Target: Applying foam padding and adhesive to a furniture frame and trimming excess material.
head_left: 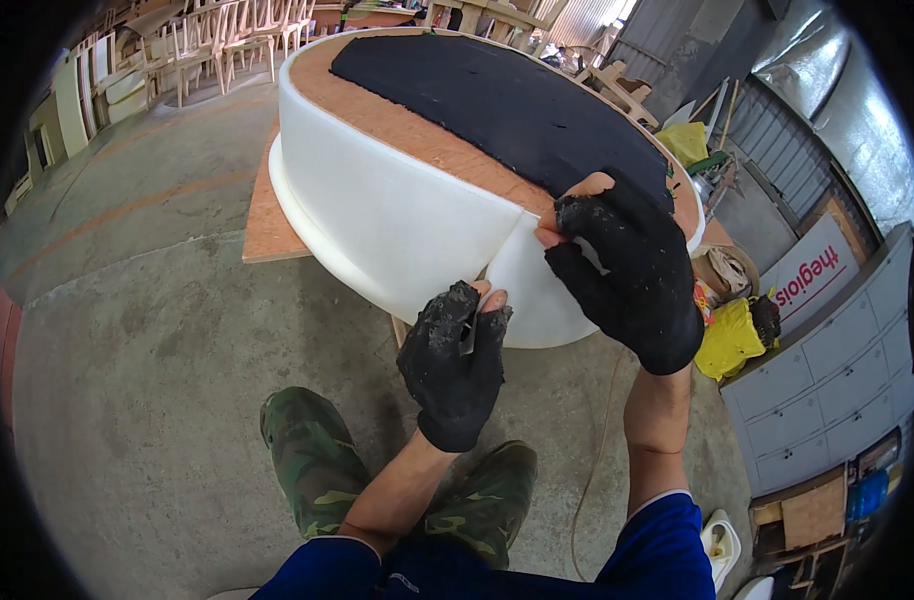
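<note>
A big rounded upholstery frame has a plywood top (424, 120) partly covered by black fabric (497, 95). White foam sheet (387, 195) wraps its side, and two edges meet in a slanting seam that gapes slightly toward the bottom. My left hand (457, 365), in a black fingerless glove, pinches the foam at the lower end of this seam. Higher up, at the top rim, my right hand (627, 265), gloved likewise, has its fingertips closed on the foam edge beside the seam. Its thumb and fingers partly hide that corner.
A plywood board (269, 225) sticks out beneath the frame at the left. Bare wooden chair frames (217, 45) stand at the back left. On the right are a yellow bag (727, 340) and grey cabinets (827, 375). A thin cord (589, 480) trails over the concrete floor.
</note>
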Available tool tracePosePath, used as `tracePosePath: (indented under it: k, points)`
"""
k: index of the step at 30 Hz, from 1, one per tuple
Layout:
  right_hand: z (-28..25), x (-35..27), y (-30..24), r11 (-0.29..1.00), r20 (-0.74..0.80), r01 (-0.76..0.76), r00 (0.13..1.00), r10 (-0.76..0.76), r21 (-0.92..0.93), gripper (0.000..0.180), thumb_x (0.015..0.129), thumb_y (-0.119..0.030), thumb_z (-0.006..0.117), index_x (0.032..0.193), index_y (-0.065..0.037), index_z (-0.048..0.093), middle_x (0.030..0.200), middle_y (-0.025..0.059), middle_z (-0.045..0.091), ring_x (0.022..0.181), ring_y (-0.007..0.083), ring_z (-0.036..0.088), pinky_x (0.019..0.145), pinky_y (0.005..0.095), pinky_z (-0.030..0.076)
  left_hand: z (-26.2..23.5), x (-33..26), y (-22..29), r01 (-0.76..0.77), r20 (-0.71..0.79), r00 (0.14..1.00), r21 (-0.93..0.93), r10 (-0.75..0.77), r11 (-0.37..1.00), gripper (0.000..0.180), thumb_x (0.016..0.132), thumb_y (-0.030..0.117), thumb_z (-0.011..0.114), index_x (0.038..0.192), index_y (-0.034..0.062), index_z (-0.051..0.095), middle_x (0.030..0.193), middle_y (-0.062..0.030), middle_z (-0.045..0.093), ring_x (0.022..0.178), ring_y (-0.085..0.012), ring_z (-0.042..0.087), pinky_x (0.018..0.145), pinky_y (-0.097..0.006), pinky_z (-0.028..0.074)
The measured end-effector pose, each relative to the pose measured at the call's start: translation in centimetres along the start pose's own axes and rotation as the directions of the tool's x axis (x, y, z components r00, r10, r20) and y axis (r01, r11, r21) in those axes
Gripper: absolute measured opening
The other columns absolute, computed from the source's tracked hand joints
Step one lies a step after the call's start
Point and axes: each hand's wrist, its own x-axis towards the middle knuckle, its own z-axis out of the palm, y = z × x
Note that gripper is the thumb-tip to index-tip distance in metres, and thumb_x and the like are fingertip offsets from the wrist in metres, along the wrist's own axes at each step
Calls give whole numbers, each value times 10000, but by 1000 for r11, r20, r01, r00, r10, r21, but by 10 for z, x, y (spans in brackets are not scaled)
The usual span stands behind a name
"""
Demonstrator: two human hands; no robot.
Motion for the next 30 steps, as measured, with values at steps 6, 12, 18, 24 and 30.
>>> tracePosePath:
  k: [6, 12, 18, 24, 30]
  points:
    - [1, 2, -1, 998, -6, 29, 1000, -29, -60, 255, 751, -43, 822, 954, -5, 672, 902, 119, 660, 813, 285, 674, 697, 351, 539, 0, 1, -1, -36, 11, 999, -13, 36, 999, 105, 895, 35, 727, 981, -2, 678, 826, -67, 648, 700, -125, 572, 674, -286, 478]
    - [5, 1, 2, 996, 1, -42, 999, 42, -84, 280, 722, -54, 852, 947, -21, 688, 910, 118, 680, 830, 288, 685, 723, 357, 552, 2, 5, -2, -13, 14, 1000, -25, 14, 1000, 115, 898, 42, 730, 989, -10, 680, 822, -72, 649, 710, -118, 583, 676, -284, 480]
    - [16, 1, 15, 996, -81, 88, 993, -85, 31, 270, 689, -42, 833, 904, -21, 672, 912, 91, 653, 791, 270, 640, 676, 366, 514, -3, 2, 0, -4, 11, 1000, -23, 5, 1000, 138, 900, 65, 746, 1002, -1, 681, 822, -63, 662, 701, -116, 606, 667, -276, 484]
    - [16, -8, 10, 992, -146, 110, 982, -119, -63, 303, 664, -48, 863, 929, -72, 720, 964, 68, 676, 826, 274, 635, 717, 384, 520, -8, -8, -11, 153, 12, 988, -74, -153, 985, 160, 899, 107, 755, 978, -22, 705, 821, -138, 719, 720, -223, 700, 673, -328, 541]
    - [22, -25, -1, 953, 65, 300, 952, -298, -37, 244, 732, -51, 832, 931, -104, 701, 1118, 17, 726, 1157, 283, 644, 998, 530, 510, -10, -16, -16, 106, 42, 994, -57, -103, 993, 131, 887, 37, 758, 976, -34, 694, 871, -95, 727, 772, -127, 685, 696, -291, 542]
